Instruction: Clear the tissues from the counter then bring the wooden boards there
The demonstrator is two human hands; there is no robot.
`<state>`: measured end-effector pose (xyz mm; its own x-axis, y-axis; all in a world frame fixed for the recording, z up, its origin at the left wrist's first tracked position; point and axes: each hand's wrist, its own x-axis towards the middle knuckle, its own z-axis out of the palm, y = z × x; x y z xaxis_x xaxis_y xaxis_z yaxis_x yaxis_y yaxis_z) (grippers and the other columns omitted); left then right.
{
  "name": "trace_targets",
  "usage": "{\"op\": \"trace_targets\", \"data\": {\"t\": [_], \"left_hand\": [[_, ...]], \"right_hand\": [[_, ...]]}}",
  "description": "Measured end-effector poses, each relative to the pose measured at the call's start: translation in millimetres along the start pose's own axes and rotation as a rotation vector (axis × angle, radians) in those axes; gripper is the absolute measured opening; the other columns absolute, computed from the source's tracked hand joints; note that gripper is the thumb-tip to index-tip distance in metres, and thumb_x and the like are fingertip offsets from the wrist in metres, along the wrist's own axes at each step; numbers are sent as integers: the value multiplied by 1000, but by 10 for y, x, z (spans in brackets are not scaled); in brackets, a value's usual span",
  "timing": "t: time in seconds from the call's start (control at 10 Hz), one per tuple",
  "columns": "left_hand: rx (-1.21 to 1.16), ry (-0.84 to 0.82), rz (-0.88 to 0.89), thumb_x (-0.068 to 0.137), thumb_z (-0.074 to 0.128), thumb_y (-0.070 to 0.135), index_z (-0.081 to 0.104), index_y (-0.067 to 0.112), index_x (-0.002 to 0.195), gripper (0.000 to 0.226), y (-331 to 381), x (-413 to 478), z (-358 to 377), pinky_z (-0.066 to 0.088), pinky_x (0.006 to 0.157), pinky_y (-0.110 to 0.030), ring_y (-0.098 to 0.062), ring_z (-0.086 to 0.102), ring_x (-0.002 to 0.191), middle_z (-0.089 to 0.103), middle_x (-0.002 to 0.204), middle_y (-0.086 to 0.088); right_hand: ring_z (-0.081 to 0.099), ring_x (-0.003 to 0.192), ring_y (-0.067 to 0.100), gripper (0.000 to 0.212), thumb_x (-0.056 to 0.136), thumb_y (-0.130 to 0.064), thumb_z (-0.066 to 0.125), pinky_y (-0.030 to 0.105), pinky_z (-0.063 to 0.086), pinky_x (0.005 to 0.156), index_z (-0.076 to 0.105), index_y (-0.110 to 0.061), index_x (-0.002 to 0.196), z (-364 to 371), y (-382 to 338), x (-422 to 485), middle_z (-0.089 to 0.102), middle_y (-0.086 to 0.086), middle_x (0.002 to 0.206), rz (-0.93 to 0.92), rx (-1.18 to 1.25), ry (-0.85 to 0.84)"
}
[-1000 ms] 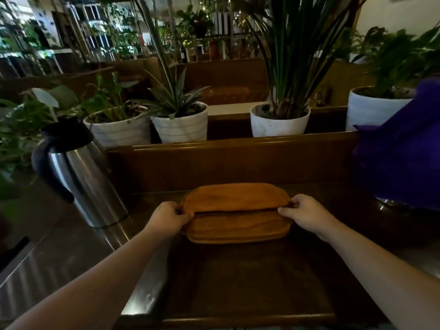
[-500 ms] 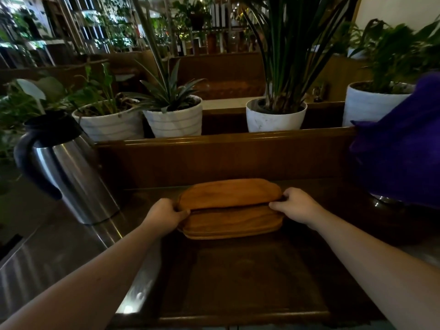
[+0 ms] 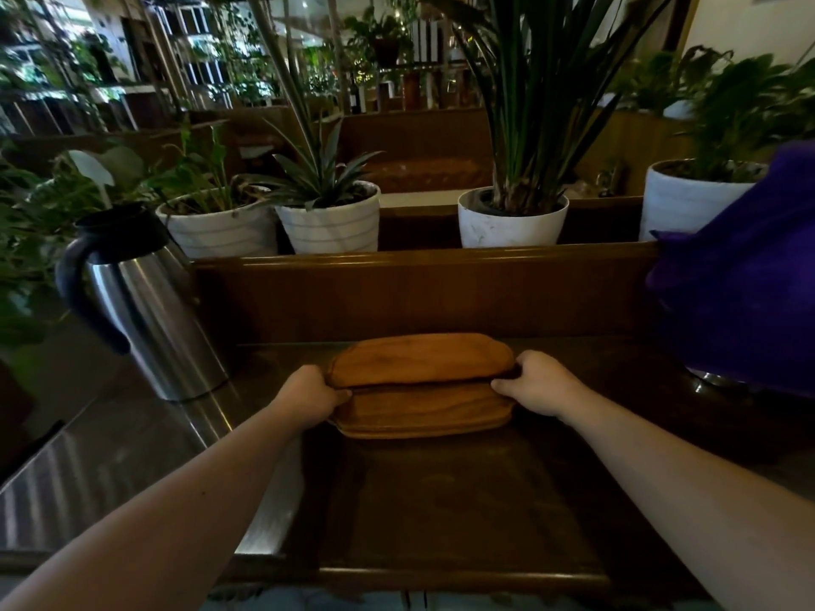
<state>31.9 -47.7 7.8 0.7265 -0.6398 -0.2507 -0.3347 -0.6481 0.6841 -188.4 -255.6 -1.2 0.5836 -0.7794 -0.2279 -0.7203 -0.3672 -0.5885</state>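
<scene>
No tissues are visible anywhere on the dark counter (image 3: 441, 500), so the clearing stage appears complete. The wooden boards (image 3: 421, 385) sit in a stack toward the back of the counter, between a steel jug (image 3: 150, 319) and a purple cloth (image 3: 745, 275). The left hand (image 3: 311, 396) and right hand (image 3: 540, 383) each have fingers closed on one end of the stack, so delivery looks nearly finished, pending release.

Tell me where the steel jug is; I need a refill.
In the head view, the steel jug stands at the left, on the counter, beside the wooden boards.
</scene>
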Motion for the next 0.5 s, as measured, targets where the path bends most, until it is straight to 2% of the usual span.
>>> {"op": "trace_targets", "data": {"t": [0.1,0.2,0.3,0.4,0.5], "left_hand": [[95,15,33,85,65,20,58,19,82,8,19,-78,27,44,57,-23,-14,62,77,64,86,-4],[200,7,98,88,62,28,55,24,84,9,25,-140,52,47,71,-27,-14,59,82,59,84,4],[387,-6,178,87,59,38,55,22,111,29,25,-172,37,50,80,-30,-14,60,91,60,97,2],[563,74,248,85,55,48,36,26,138,60,34,-280,-28,50,91,-35,-18,56,108,52,125,-2],[796,225,423,87,46,55,18,24,147,73,122,-478,-113,38,107,-43,-26,33,136,31,151,-6]], "right_hand": [[60,88,18,36,85,-39,66,36,54,76,54,-21,114,-6,-4,-69,59,0,100,-47,-129,39],[61,93,20,47,85,-46,61,41,56,81,49,-23,124,-8,-7,-121,60,0,107,-149,-349,101],[59,108,24,65,86,-54,56,43,54,88,35,-23,139,-34,-35,-173,56,5,125,-221,-501,70],[45,130,30,79,85,-61,51,48,43,104,19,-26,148,-84,-154,-241,39,7,148,-369,-582,98],[27,143,29,86,86,-62,50,49,31,113,6,-29,152,-163,-329,-364,18,5,160,-578,-644,160]]}}
